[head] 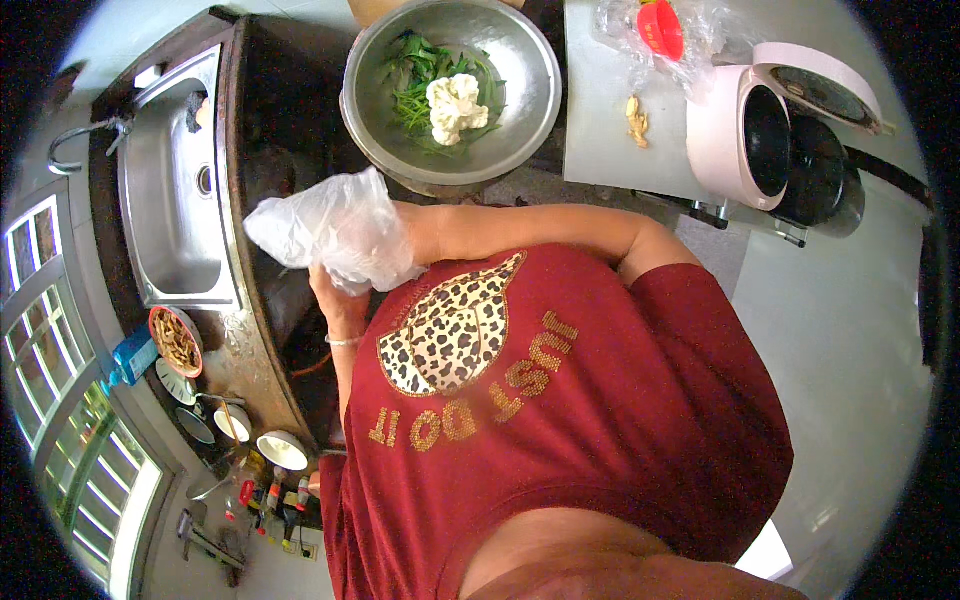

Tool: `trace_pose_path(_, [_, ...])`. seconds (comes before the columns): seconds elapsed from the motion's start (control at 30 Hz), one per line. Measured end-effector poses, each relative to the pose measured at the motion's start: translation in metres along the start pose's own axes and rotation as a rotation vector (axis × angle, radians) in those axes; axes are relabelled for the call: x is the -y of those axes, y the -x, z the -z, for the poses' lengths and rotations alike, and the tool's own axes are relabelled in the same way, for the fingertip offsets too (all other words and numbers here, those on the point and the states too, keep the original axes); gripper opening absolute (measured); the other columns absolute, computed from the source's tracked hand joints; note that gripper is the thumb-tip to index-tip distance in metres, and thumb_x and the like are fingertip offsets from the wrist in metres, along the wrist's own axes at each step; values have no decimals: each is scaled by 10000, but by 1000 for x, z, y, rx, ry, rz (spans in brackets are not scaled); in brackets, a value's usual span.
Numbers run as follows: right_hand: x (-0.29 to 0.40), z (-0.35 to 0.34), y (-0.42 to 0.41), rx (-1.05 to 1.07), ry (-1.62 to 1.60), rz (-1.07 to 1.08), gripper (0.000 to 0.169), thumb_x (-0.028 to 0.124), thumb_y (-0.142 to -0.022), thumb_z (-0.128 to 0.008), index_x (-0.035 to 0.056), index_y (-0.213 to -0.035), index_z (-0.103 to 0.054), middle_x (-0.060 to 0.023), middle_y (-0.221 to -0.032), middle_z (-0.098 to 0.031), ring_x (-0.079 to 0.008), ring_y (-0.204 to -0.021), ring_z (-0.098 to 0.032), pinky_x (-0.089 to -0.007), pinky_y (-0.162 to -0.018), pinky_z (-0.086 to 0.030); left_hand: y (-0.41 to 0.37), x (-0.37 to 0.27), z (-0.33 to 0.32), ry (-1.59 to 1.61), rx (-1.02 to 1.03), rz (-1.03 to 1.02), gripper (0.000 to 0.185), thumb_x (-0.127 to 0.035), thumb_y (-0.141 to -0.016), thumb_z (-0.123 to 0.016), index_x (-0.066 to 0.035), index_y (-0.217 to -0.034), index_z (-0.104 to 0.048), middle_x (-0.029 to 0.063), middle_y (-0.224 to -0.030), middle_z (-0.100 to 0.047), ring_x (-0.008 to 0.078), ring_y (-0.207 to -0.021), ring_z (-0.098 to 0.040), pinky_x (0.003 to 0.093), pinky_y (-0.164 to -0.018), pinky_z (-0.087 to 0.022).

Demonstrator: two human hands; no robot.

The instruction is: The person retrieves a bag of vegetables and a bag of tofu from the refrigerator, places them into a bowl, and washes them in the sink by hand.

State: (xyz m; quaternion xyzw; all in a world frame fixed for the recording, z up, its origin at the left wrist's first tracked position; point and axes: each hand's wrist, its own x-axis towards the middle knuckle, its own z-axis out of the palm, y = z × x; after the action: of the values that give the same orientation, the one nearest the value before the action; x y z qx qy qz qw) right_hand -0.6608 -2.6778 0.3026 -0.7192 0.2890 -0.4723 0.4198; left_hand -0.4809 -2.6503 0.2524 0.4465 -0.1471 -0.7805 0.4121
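Note:
A translucent white plastic bag (330, 229) is bunched in front of my belly. My right hand (409, 229) reaches into the bag up to the wrist; its fingers are hidden by the plastic. From outside, my left hand (336, 292) grips the bag's lower side, partly covered by its folds. Beyond the bag stands a large metal basin (525, 112). In it lie green leafy vegetables (420, 64) and a piece of cauliflower (457, 109).
On the left is a steel sink (176, 247) with a faucet (90, 135). A bowl of brown strips (176, 341), white bowls (283, 450) and bottles (296, 499) line that counter. At right, a pale table (600, 150) holds ginger (637, 124), a red cup (661, 30) and an open rice cooker (724, 135).

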Motion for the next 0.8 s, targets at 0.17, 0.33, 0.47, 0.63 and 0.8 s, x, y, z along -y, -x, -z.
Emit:
trace_pose_path(0.17, [-1, 12, 33, 127, -443, -138, 284, 139, -820, -640, 18, -1075, -608, -104, -981, -619, -177, -859, -580, -324, -763, -488, -34, -2, 9, 51, -8, -111, 519, -374, -917, -525, -67, -1328, -445, 112, -1301, -517, 276, -1203, -493, 424, -990, -427])
trace_pose_path(0.33, [-1, 42, 43, 257, -571, -691, 435, 226, -895, -587, 26, -1274, -514, -112, -1222, -556, -189, -1056, -553, -328, -909, -449, -29, -9, 15, 23, 17, -133, 489, -306, -913, -546, -70, -1328, -440, 101, -1291, -515, 247, -1179, -505, 405, -982, -439])
trace_pose_path(0.47, [8, 73, 57, 17, -1013, -817, 706, 239, -947, -505, 86, -1503, -98, -181, -1481, -262, -226, -1125, -536, -347, -893, -471, -32, -20, 35, -40, 25, -170, 473, -252, -909, -562, -71, -1328, -436, 92, -1282, -513, 224, -1160, -515, 389, -976, -448])
trace_pose_path(0.63, [33, 51, 44, 243, -138, -484, 1049, 131, -769, -731, 126, -1504, 18, -207, -1536, -96, -339, -1250, -460, -420, -984, -442, -49, -11, 37, -191, 141, -195, 463, -184, -905, -583, -74, -1328, -430, 81, -1272, -511, 195, -1136, -528, 370, -968, -460])
trace_pose_path(0.8, [26, 23, 24, 238, 191, -339, 836, 81, -750, -679, 216, -1467, -270, -189, -1370, -436, -404, -1151, -519, -418, -932, -483, -10, 9, -37, -107, 489, 27, 663, -144, -931, -555, -128, -1486, -193, 76, -1322, -445, 155, -1194, -468, 312, -1000, -422])
